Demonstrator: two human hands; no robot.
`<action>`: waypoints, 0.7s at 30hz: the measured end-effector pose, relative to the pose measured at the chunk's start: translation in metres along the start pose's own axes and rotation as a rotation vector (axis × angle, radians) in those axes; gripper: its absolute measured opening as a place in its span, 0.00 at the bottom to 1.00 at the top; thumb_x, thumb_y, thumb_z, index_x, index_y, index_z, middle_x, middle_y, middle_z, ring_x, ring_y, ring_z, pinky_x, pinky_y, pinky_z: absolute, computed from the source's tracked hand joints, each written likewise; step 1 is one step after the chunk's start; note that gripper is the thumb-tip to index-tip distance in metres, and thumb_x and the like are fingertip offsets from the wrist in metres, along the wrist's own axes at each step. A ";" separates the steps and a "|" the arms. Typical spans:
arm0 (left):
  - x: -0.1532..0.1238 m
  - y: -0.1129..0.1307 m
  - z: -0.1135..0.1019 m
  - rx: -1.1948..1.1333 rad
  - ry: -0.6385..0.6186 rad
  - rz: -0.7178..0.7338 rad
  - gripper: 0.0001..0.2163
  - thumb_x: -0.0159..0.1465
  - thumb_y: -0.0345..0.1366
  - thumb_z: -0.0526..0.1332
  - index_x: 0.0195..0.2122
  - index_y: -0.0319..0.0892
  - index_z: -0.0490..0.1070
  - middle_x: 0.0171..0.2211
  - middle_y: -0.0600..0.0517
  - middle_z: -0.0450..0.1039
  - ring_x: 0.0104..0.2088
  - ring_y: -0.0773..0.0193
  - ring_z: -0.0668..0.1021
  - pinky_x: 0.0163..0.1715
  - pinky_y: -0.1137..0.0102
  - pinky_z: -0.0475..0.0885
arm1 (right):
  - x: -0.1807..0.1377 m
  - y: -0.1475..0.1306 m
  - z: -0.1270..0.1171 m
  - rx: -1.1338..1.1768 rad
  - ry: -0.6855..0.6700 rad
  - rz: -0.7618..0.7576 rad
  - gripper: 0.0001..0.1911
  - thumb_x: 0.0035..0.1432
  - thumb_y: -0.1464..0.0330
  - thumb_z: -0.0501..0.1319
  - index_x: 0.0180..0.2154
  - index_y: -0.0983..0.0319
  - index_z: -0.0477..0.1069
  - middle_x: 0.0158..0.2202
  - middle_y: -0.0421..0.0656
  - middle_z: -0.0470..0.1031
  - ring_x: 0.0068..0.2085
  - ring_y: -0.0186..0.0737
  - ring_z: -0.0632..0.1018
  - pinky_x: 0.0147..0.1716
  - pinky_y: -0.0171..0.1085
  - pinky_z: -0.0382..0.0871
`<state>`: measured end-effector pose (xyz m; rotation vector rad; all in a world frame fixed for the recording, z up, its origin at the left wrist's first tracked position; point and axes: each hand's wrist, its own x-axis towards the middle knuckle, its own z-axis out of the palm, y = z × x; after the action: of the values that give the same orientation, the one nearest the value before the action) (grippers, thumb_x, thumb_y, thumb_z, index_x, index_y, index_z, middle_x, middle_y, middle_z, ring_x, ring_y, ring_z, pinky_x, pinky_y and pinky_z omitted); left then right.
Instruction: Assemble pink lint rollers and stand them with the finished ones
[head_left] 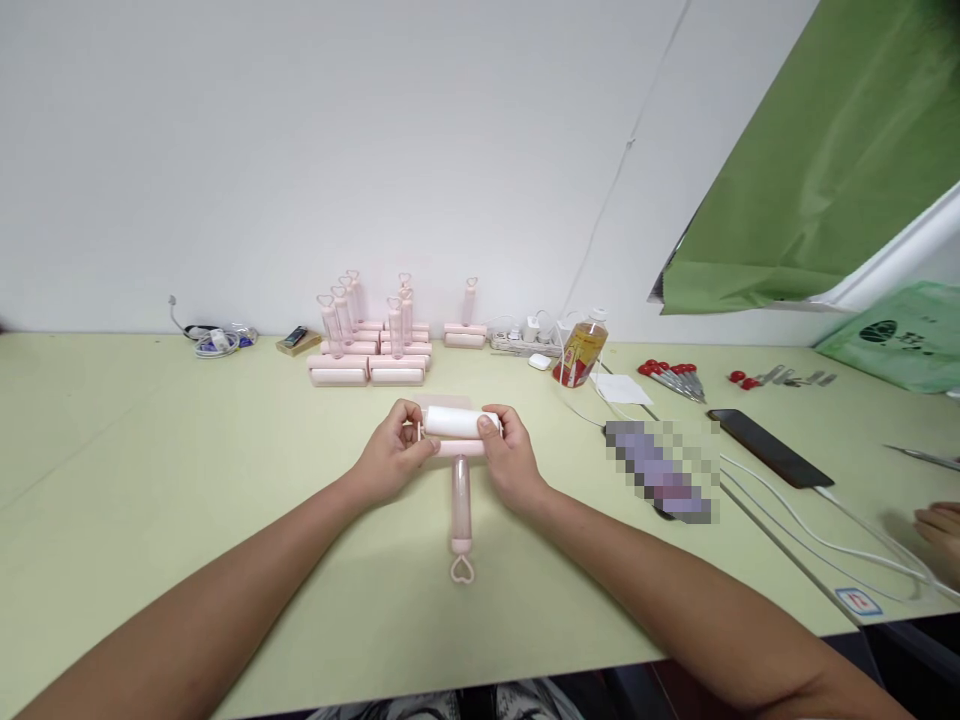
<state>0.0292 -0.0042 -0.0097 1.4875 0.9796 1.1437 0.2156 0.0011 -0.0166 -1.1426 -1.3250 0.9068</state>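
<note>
Pale green table (150,450), lint roller (460,500) at centre, pink rollers (337,373) behind, bottle (581,352), phone (769,448)

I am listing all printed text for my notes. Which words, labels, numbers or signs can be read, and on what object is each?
Nothing is legible.
Clear plastic bottle of amber liquid: red and yellow label, too blurred.
Green plastic bag: dark round logo, too small.
White sticker with blue border: red mark, illegible.
Pink plastic lint roller: no print visible.

Ahead of you, pink lint rollers (371,340) standing by the wall (300,150), coiled cable (214,343) far left, amber bottle (582,350) beside power strip (523,343), to your right black phone (769,447), red-handled tools (670,377), green sheet (810,170) above
</note>
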 end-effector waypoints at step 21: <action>-0.010 0.014 0.007 -0.029 0.078 -0.127 0.24 0.54 0.38 0.64 0.49 0.48 0.55 0.35 0.56 0.66 0.24 0.70 0.72 0.21 0.72 0.68 | 0.007 -0.001 -0.007 0.078 -0.146 0.005 0.19 0.55 0.53 0.60 0.42 0.60 0.67 0.33 0.42 0.69 0.31 0.39 0.70 0.32 0.38 0.66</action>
<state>0.0345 -0.0185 0.0016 1.3463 1.0903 1.1258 0.2228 0.0067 -0.0129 -1.0359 -1.3926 1.0531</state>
